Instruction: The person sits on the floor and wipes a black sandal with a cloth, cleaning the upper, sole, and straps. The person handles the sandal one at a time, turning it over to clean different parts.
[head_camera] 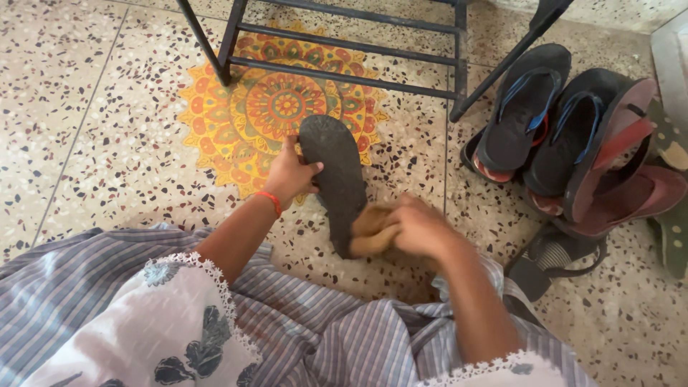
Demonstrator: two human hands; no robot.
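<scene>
My left hand [290, 172] grips the edge of a dark sandal [335, 172], held sole-up just above the speckled floor. A red band sits on that wrist. My right hand [419, 228] is closed around a tan cloth [371, 231] and presses it against the sandal's lower end. The hand is slightly blurred. My lap, in striped blue fabric [330, 337], fills the bottom of the view.
A pile of sandals lies at the right: two black ones with blue straps [527, 107], a maroon pair [623, 179], a strapped one [555, 258]. A dark metal rack [344, 50] stands over an orange floral floor design [279, 107].
</scene>
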